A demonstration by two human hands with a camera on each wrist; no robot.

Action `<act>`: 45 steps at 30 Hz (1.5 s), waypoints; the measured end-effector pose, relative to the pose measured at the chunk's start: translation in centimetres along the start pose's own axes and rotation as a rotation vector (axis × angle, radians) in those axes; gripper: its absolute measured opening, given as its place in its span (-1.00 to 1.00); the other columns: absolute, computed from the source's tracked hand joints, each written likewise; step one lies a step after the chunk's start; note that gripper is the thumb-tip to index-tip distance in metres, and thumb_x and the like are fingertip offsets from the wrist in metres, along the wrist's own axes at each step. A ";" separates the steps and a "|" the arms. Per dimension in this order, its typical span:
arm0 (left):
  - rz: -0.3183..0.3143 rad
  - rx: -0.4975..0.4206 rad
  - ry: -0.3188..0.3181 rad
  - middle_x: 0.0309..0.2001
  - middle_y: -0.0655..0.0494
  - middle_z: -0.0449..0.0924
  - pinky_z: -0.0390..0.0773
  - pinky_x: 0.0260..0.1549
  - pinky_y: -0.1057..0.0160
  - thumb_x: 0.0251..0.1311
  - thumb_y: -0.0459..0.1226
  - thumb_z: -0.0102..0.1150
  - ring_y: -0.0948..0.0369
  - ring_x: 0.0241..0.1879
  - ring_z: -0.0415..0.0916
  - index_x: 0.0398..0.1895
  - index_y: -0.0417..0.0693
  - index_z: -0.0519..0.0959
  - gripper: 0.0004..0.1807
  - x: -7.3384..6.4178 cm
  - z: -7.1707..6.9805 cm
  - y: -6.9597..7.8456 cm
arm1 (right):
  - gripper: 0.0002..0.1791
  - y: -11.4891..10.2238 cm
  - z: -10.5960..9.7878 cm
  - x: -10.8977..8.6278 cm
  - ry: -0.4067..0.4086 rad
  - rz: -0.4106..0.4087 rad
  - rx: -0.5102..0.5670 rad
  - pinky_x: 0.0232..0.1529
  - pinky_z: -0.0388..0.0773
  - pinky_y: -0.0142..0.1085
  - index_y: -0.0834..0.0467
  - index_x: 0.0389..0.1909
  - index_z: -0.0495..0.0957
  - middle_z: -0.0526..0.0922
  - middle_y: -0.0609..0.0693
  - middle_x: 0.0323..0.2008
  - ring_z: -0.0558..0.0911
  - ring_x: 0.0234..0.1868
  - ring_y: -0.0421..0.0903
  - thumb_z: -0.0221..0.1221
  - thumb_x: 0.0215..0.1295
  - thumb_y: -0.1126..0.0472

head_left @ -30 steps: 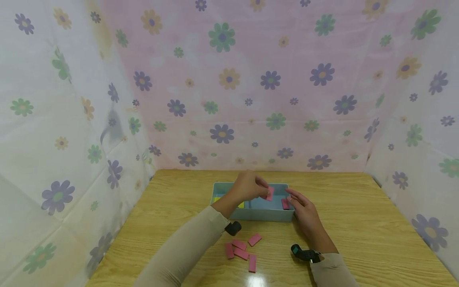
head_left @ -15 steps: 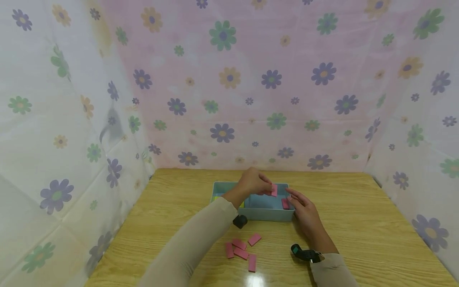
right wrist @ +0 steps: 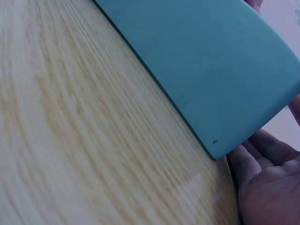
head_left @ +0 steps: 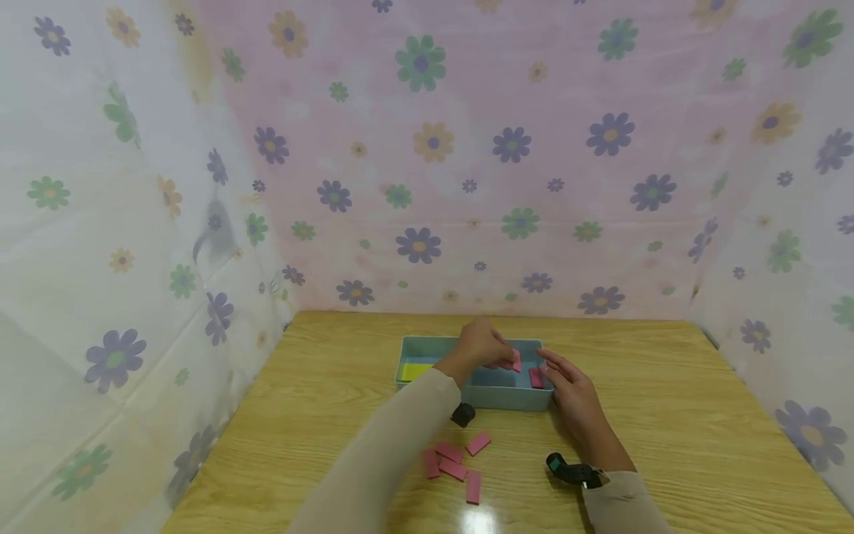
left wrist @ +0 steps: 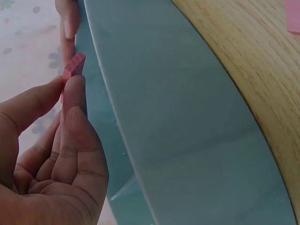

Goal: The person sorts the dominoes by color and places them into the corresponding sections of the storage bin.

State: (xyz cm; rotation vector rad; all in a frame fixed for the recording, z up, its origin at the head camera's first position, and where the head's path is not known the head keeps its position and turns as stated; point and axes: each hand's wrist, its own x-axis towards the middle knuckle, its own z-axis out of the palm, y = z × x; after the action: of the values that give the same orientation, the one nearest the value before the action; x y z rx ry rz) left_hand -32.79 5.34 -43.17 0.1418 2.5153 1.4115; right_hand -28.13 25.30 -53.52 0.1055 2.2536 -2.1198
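A light blue rectangular box (head_left: pixel 510 399) stands on the table. My left hand (head_left: pixel 482 345) reaches over it, pinching a small pink tile (head_left: pixel 517 361) between thumb and fingers; in the left wrist view the tile (left wrist: pixel 74 66) is seen edge-on above the rim. My right hand (head_left: pixel 577 400) holds the box's right end, thumb and index finger at its rim, the other fingers (right wrist: pixel 268 149) low on the outside. Another pink tile (head_left: pixel 536 377) lies inside near that end. Yellow pieces (head_left: pixel 415 371) fill the left part, half hidden by my left arm.
Several pink tiles (head_left: pixel 453 469) lie loose on the wooden table (head_left: pixel 320 386), in front of the box. Flowered cloth (head_left: pixel 467 163) hangs behind the table and along both sides.
My left hand has moved rightward and slightly down with the pink tile, toward the right end of the box. More of the yellow pieces shows. My right hand keeps its place.
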 end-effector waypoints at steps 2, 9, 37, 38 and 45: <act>-0.006 0.011 0.016 -0.55 0.05 0.77 0.77 -0.13 -0.01 0.13 -0.29 0.54 0.18 -0.45 0.78 -0.50 -0.11 0.81 -0.89 0.0 0.2 0.1 | -0.45 0.0 -0.1 -0.1 -0.003 0.000 -0.003 0.59 0.12 0.09 -0.11 0.51 0.39 0.22 0.07 0.59 0.15 0.61 0.03 0.10 0.58 -0.10; -0.042 0.008 0.037 -0.57 0.05 0.76 0.78 -0.14 0.00 0.11 -0.29 0.56 0.18 -0.46 0.77 -0.51 -0.11 0.81 -0.88 0.1 0.6 0.5 | -0.44 0.0 -0.3 -0.1 -0.007 -0.004 -0.002 0.59 0.12 0.08 -0.09 0.52 0.37 0.21 0.05 0.60 0.16 0.61 0.02 0.08 0.59 -0.09; -0.014 0.043 0.100 -0.61 0.11 0.74 0.78 -0.20 0.01 0.07 -0.31 0.58 0.24 -0.53 0.73 -0.55 -0.09 0.81 -0.88 0.7 1.7 0.8 | -0.46 -0.2 -0.1 0.0 -0.001 0.041 0.025 0.60 0.09 0.10 -0.08 0.52 0.36 0.16 0.04 0.62 0.14 0.62 0.04 0.07 0.61 -0.05; -0.008 0.046 0.097 -0.60 0.10 0.75 0.78 -0.20 0.01 0.08 -0.31 0.58 0.24 -0.52 0.74 -0.54 -0.10 0.81 -0.89 0.6 1.6 0.8 | -0.45 -0.2 -0.1 0.1 -0.001 0.042 0.023 0.60 0.09 0.10 -0.08 0.53 0.36 0.15 0.04 0.62 0.14 0.62 0.04 0.07 0.61 -0.05; -0.003 0.067 0.097 -0.59 0.10 0.76 0.78 -0.19 0.02 0.09 -0.31 0.57 0.24 -0.52 0.74 -0.54 -0.11 0.82 -0.88 0.5 1.8 0.8 | -0.43 -0.3 -0.1 -0.1 -0.014 0.022 0.022 0.60 0.08 0.12 -0.08 0.53 0.35 0.12 0.04 0.63 0.12 0.63 0.05 0.07 0.60 -0.09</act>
State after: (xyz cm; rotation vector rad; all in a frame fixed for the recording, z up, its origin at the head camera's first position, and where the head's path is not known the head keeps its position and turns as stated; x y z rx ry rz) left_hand -32.83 7.32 -43.45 0.0838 2.6412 1.3653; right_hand -28.04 25.34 -53.20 0.1144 2.2116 -2.1280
